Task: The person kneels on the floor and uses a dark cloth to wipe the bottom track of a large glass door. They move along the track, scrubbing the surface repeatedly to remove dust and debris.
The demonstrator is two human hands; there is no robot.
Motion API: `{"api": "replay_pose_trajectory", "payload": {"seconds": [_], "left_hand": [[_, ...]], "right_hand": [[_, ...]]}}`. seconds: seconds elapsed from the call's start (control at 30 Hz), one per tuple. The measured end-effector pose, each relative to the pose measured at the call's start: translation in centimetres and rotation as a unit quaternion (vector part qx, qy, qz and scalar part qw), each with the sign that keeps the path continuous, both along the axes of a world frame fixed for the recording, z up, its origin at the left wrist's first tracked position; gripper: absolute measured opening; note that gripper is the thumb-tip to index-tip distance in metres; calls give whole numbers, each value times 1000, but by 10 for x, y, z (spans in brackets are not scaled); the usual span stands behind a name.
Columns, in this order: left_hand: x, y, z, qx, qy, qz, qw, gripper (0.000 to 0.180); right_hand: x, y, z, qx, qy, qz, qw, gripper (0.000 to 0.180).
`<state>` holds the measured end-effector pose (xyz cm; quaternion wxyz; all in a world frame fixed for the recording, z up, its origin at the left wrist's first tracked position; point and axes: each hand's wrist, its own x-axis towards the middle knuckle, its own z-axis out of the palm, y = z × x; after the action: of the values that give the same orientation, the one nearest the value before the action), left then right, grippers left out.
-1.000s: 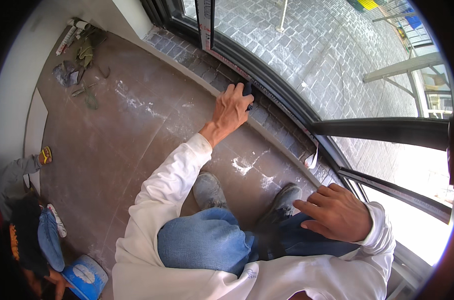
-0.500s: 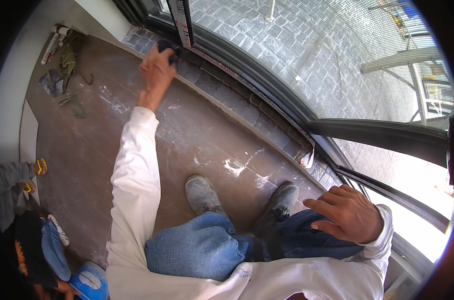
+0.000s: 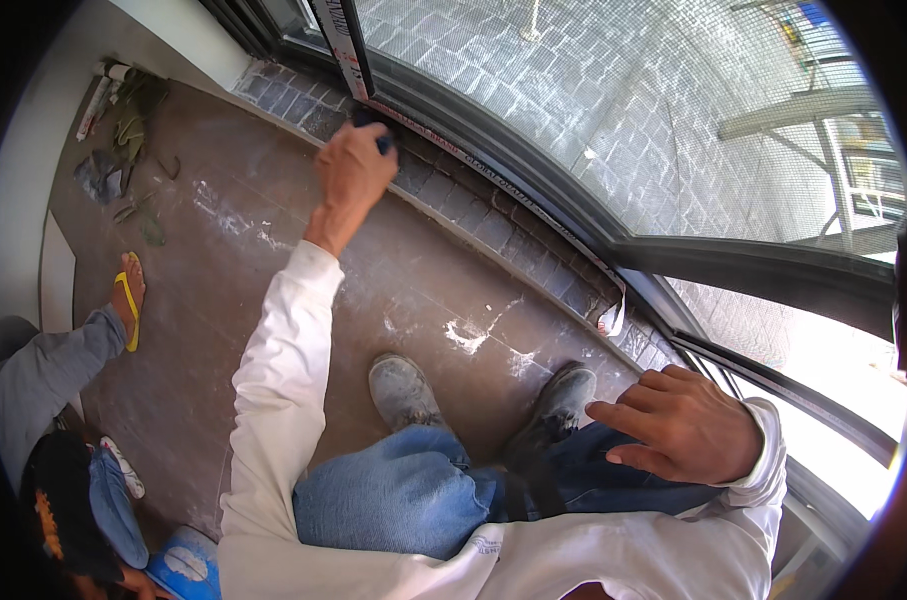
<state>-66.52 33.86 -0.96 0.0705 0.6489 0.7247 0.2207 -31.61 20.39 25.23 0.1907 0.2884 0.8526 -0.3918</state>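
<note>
My left hand (image 3: 351, 180) is closed around a small dark object (image 3: 366, 120), blurred and mostly hidden by the fingers. It is held at the stone-paved sill strip (image 3: 441, 185), beside the window's dark frame (image 3: 503, 160). Whether the object touches the stones I cannot tell. Over my right knee, my right hand (image 3: 688, 425) is open, its thumb and forefinger apart and nothing between them.
A mesh screen panel (image 3: 613, 110) stands along the right. A white scrap (image 3: 613, 315) lies on the sill. White smears mark the brown floor (image 3: 273, 330). Rags and debris (image 3: 123, 130) lie far left. Another person's sandalled foot (image 3: 131, 300) and a seated person (image 3: 68, 490) are at left.
My left hand has slid right and nearer along the sill with the dark object. The other person's sandalled foot has come forward onto the floor. My right hand has hardly moved.
</note>
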Motion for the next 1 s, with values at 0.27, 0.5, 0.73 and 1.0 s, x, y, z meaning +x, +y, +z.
{"api": "replay_pose_trajectory", "payload": {"seconds": [0.27, 0.5, 0.73, 1.0], "left_hand": [[-17, 19, -5, 51, 30, 92, 994, 22], [19, 0, 10, -55, 18, 17, 998, 24], [47, -45, 2, 7, -52, -184, 982, 16], [-68, 35, 1, 64, 102, 6, 993, 18]], "right_hand": [[-1, 7, 3, 7, -19, 3, 1000, 47], [0, 9, 1, 11, 13, 8, 1000, 47], [1, 11, -1, 7, 9, 10, 1000, 49], [11, 8, 8, 15, -6, -7, 1000, 49]]}}
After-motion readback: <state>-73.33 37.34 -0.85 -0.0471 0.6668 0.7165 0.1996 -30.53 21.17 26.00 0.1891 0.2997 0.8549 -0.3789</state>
